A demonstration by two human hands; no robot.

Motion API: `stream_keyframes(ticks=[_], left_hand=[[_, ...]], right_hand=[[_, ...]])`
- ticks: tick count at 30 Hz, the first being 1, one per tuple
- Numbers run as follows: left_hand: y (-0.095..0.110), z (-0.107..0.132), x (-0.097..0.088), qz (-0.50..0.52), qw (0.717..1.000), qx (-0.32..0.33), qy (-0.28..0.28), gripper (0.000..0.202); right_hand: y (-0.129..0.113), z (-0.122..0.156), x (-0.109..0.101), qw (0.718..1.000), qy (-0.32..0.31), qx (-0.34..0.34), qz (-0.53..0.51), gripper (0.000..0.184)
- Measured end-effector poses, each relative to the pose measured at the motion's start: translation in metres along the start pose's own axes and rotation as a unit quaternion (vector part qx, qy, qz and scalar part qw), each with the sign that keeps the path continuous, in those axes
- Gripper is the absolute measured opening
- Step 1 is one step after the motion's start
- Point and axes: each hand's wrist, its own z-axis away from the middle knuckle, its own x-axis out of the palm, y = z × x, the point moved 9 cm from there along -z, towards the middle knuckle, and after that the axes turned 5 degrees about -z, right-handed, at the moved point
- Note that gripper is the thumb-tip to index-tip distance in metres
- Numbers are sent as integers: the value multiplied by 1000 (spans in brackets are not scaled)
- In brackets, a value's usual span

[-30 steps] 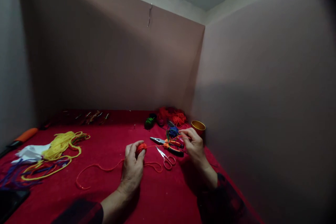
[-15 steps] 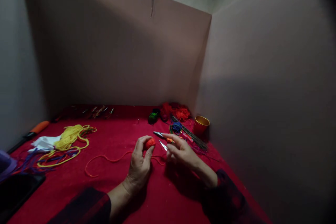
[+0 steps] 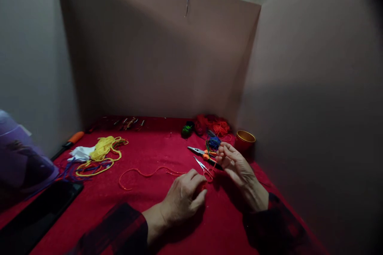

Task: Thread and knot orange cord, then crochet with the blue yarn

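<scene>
Head view: red yarn [image 3: 216, 163] runs between both hands [image 3: 186, 194].

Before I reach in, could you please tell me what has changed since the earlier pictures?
The left hand, still around the red yarn ball, has moved right, closer to the scissors. The right hand has drawn back from over the scissors to the right. The view has swung left. Scissors and pliers stayed put.
</scene>
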Motion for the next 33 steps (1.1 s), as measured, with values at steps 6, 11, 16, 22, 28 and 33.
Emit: stream_keyframes(ticks=[6,11,16,22,28,33], left_hand=[[9,8,18,-155,985,42,-70,8],[4,8,19,-172,983,23,-65,9],[4,8,22,-176,981,33,-75,9],[5,8,23,-173,981,43,-76,8],[6,8,21,-180,981,50,-58,12],[4,6,18,-190,980,40,-43,18]], right_hand=[[1,-3,-2,1000,-19,-16,15,26],[-3,-3,-1,999,-15,-26,25,36],[-7,-2,1,997,-16,-51,47,40],[-24,-6,-5,989,6,-111,100,35],[-10,-5,-6,985,12,-71,156,25],[6,1,-1,975,0,-45,216,21]])
